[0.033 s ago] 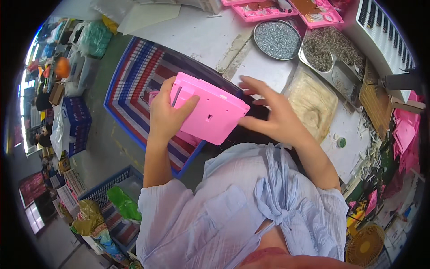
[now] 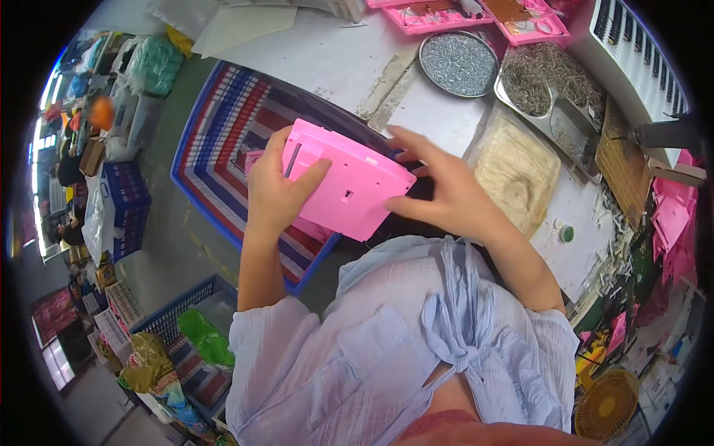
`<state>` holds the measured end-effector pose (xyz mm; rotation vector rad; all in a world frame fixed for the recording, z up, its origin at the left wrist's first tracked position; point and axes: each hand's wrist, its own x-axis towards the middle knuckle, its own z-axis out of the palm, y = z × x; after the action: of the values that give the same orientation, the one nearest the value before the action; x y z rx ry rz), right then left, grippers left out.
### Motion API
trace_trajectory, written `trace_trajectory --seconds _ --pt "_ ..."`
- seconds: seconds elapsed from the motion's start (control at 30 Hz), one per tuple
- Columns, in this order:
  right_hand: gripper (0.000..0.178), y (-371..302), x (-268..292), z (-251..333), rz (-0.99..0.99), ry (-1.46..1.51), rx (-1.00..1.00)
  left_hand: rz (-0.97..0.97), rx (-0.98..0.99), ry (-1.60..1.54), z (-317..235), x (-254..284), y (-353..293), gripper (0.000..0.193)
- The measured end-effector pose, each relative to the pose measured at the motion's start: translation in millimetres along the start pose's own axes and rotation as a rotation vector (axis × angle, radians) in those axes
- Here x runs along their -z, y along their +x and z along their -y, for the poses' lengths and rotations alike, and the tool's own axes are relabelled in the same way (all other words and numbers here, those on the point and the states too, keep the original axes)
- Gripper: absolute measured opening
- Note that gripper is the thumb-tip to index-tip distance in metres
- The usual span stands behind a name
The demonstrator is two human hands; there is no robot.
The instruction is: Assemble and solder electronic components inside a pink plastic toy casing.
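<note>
Over the striped-lined blue crate, my left hand [image 2: 277,182] grips a flat pink plastic casing [image 2: 353,178] by its left end, thumb on the upper face and fingers partly hidden beneath. The casing has a dark slot, a small square hole and several little holes; it is held tilted. At its right end is my right hand [image 2: 446,182], open with fingers spread. Its thumb tip overlaps the casing's right edge, while the other fingers curve past the far right corner. Another pink piece [image 2: 316,229] shows partly below the casing, inside the crate.
A blue crate [image 2: 204,175] stands left of the white table [image 2: 335,56]. On the table are a round tray of small screws [image 2: 459,65], a metal tray of wiry parts [image 2: 547,74], a yellowish plastic-wrapped slab [image 2: 515,167] and open pink casings [image 2: 435,16]. A second crate [image 2: 175,305] sits lower left.
My right hand has moved left, bringing its thumb onto the casing's right edge. My left hand and the casing have stayed about where they were.
</note>
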<state>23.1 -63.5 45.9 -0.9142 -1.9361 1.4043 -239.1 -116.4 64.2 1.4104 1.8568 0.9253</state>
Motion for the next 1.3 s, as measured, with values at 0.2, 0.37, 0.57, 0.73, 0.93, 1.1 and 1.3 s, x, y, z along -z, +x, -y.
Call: trace_trajectory --seconds 0.2,0.37,0.57,0.73,0.93,1.1,1.3 --pt "0.068 4 -16 -8 0.109 0.061 -0.115 0.012 -0.067 -0.056 4 -1 0 0.055" --pt "0.063 -13 5 -6 -0.018 0.124 -0.119 0.036 0.036 0.086 47 5 20 0.057" --pt "0.049 -65 70 -19 -0.138 0.221 -0.209 -0.073 0.601 0.061 352 5 -1 0.071" --pt "0.048 -109 97 -25 -0.291 0.302 -0.299 0.170 1.047 0.667 476 -36 -56 0.083" --pt "0.039 -116 97 -33 -0.313 0.358 -0.252 -0.295 -0.332 0.084 116 -81 91 0.032" --pt "0.036 -82 87 -11 -0.184 0.305 -0.070 -0.026 -0.973 0.120 -97 -171 172 0.017" --pt "0.034 -106 95 -1 -0.204 0.197 -0.058 0.001 -1.027 0.446 -129 -282 253 0.022"
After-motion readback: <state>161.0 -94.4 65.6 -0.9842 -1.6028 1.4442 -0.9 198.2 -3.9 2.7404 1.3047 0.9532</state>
